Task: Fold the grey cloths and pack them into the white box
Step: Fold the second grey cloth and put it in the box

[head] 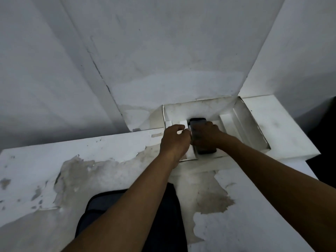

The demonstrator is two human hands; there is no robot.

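Observation:
The white box (251,124) lies open on the white table, against the back wall, with white card dividers inside. A folded dark grey cloth (198,122) stands in a middle slot of the box. My right hand (207,137) presses on top of this cloth and covers most of it. My left hand (174,140) is just to its left, fingers curled around a white divider (183,124) next to the cloth. More dark grey cloth (163,211) lies at the table's near edge, partly hidden under my forearms.
The white table top (72,160) has peeled, stained patches at the left and near the front. White walls (145,51) close in behind the box and at the right. The box's open lid (278,124) lies flat to the right.

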